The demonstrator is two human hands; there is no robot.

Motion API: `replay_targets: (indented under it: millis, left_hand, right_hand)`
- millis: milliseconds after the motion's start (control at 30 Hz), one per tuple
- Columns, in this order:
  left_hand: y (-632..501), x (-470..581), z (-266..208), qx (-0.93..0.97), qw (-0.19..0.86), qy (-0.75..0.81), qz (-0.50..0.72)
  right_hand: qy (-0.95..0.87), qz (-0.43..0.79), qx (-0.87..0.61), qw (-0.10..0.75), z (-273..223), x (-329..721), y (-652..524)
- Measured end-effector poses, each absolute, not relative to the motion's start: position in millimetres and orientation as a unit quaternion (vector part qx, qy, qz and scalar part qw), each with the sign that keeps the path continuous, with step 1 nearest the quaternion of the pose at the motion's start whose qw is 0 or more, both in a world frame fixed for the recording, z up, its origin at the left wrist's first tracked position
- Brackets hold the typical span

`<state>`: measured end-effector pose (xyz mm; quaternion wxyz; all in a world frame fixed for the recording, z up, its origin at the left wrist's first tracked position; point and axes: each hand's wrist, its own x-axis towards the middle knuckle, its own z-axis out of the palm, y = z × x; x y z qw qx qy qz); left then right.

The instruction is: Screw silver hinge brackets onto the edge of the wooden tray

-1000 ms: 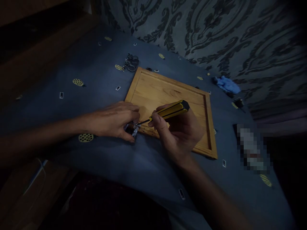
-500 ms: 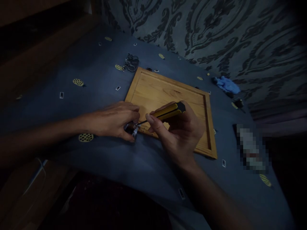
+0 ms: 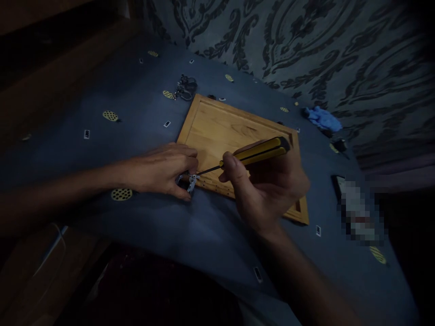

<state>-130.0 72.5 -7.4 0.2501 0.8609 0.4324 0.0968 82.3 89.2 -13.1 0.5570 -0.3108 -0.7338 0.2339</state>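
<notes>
A wooden cabinet door (image 3: 217, 140) with a raised frame lies flat on the blue cloth. At its near left corner my left hand (image 3: 168, 170) grips a metal hinge (image 3: 192, 180) between thumb and fingers, against the door's edge. My right hand (image 3: 272, 185) is closed around the yellow-and-black handle of a screwdriver (image 3: 260, 152). The screwdriver's thin shaft points down and left, its tip close by the hinge; whether it touches is too small to tell. Several small dark holes run along the door's near edge.
More metal hinges (image 3: 186, 87) lie in a pile beyond the door's far left corner. A blue crumpled cloth or glove (image 3: 322, 118) rests by the wall at the right. A blurred-out flat object (image 3: 358, 213) lies on the right side. Patterned wallpaper (image 3: 306, 50) rises behind the cloth.
My right hand and the screwdriver have moved to the right and pulled back a little from the hinge, showing more of the shaft. My left hand stays in place on the hinge.
</notes>
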Motion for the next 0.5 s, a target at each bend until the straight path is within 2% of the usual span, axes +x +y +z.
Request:
replay_targets:
  millis: [500]
  left_hand:
    - [73, -130, -10, 0.860, 0.251, 0.431, 0.110]
  right_hand:
    - [-0.768, 0.255, -0.254, 0.530, -27, 83, 96]
